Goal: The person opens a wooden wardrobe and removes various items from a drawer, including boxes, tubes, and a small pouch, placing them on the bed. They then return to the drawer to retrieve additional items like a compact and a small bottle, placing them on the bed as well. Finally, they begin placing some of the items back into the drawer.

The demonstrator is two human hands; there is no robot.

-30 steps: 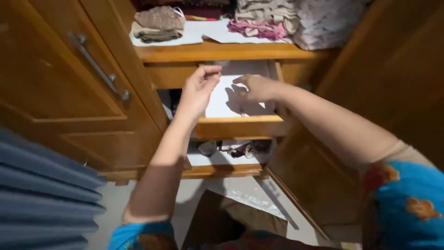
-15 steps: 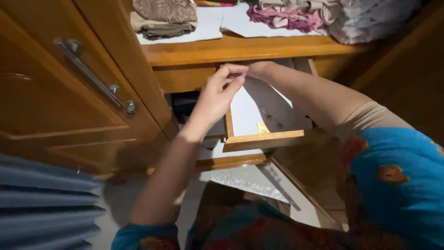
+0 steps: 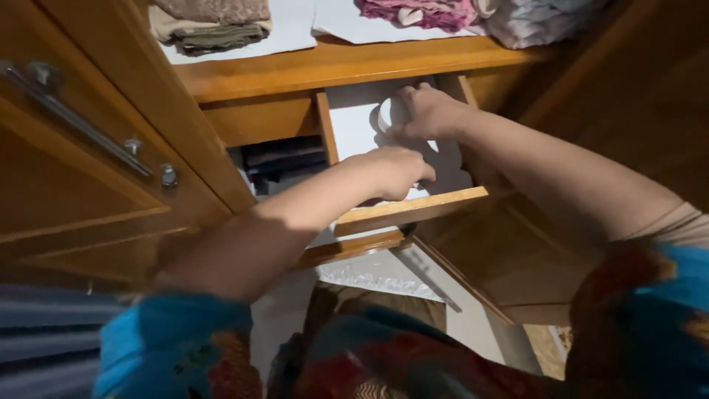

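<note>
A small white roll-like object sits at the back of the open wooden drawer, centre-top of the frame, gripped by the right hand. The left hand curls downward inside the drawer; its grasp cannot be told. Folded clothes lie on the shelf above.

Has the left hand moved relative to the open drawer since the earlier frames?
Yes. The left hand has dropped from above the drawer's rear opening down into the drawer, now just behind its front panel.
</note>
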